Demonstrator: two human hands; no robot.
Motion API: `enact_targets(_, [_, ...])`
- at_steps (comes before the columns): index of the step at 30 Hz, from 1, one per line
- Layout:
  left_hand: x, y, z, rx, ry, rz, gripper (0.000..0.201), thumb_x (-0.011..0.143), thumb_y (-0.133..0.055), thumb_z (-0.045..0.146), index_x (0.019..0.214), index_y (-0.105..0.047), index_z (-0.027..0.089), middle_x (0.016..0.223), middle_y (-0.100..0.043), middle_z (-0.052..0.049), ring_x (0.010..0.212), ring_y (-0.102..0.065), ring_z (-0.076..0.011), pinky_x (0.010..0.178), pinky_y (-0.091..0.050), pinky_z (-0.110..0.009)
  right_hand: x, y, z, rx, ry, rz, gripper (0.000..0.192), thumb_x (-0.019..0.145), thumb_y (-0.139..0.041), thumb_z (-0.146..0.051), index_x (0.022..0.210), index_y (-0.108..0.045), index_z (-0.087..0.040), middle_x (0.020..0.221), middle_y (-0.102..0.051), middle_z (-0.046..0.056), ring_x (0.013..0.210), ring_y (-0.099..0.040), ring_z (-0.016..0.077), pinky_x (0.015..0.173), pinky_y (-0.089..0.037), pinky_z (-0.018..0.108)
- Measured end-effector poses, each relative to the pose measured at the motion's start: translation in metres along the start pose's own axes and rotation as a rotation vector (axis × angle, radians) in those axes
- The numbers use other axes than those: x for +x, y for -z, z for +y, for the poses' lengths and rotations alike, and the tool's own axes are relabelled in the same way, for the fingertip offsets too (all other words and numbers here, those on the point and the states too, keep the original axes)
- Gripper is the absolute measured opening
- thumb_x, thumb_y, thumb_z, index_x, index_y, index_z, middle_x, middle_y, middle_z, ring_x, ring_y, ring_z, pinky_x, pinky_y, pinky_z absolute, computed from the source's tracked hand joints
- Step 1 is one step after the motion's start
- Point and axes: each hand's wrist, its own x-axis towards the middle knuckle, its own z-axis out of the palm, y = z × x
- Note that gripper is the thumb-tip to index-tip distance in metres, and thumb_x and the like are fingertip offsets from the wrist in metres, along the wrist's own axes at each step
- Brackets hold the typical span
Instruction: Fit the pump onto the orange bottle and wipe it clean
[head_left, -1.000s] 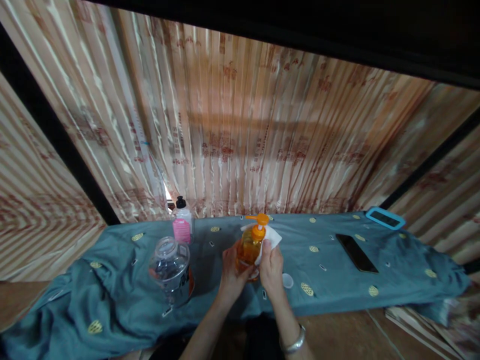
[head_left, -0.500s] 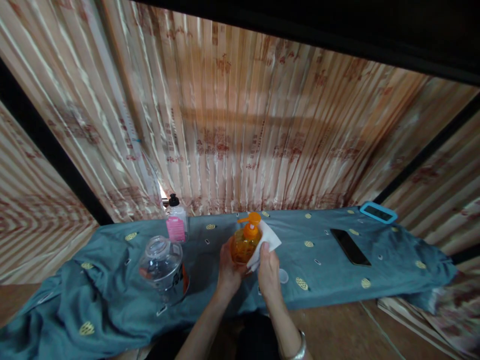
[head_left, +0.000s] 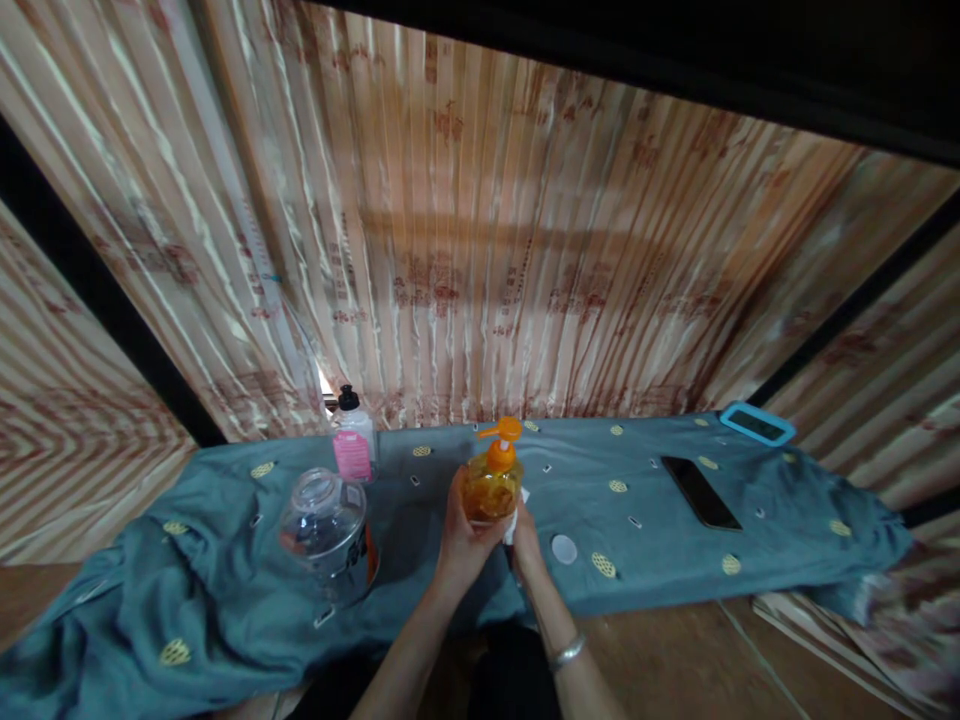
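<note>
Fingers on your left hand [head_left: 459,545] are wrapped round the side of that amber pump bottle [head_left: 489,495], thumb across its lower front, while your right hand [head_left: 528,545] sits against the other side with a white tissue [head_left: 511,528], tbh can't tell how those fingers are set. You've got the bottle roughly upright over the teal cloth [head_left: 660,560], between the clear jar [head_left: 326,540] and a round white disc [head_left: 564,549].

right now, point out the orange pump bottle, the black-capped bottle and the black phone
Orange pump bottle [head_left: 491,488], head view, on its amber body below the pump.
Black-capped bottle [head_left: 352,455], head view, on the pink part of its front.
Black phone [head_left: 701,493], head view, on the middle of its upper face.
</note>
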Motion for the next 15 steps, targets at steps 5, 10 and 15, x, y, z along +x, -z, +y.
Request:
enact_targets(5, [0.001, 0.002, 0.003, -0.056, 0.024, -0.024, 0.084, 0.067, -0.08, 0.035, 0.14, -0.038, 0.023, 0.14, -0.056, -0.013, 0.128, -0.057, -0.0287, 0.105, -0.05, -0.045, -0.013, -0.017, -0.041, 0.07, -0.011, -0.023, 0.05, 0.067, -0.068, -0.065, 0.084, -0.074, -0.018, 0.085, -0.078, 0.005, 0.079, -0.07, 0.0221, 0.076, -0.055, 0.033])
enact_targets(10, [-0.001, 0.004, 0.006, -0.179, 0.011, -0.034, 0.081, 0.067, -0.078, 0.037, 0.136, -0.039, 0.022, 0.134, -0.06, -0.013, 0.122, -0.061, -0.0304, 0.098, -0.054, -0.045, -0.034, -0.041, -0.093, -0.174, 0.233, -0.067, 0.061, 0.078, -0.056, -0.073, 0.092, -0.071, -0.015, 0.083, -0.075, 0.006, 0.083, -0.066, 0.0232, 0.078, -0.05, 0.034])
enact_targets(15, [0.002, 0.004, 0.005, -0.146, -0.001, 0.042, 0.072, 0.064, -0.076, 0.031, 0.127, -0.045, 0.022, 0.127, -0.064, -0.012, 0.12, -0.062, -0.0297, 0.104, -0.049, -0.047, -0.033, -0.034, -0.062, -0.35, 0.264, 0.081, 0.079, 0.078, -0.038, -0.082, 0.103, -0.065, -0.012, 0.099, -0.073, 0.015, 0.094, -0.065, 0.0293, 0.09, -0.047, 0.043])
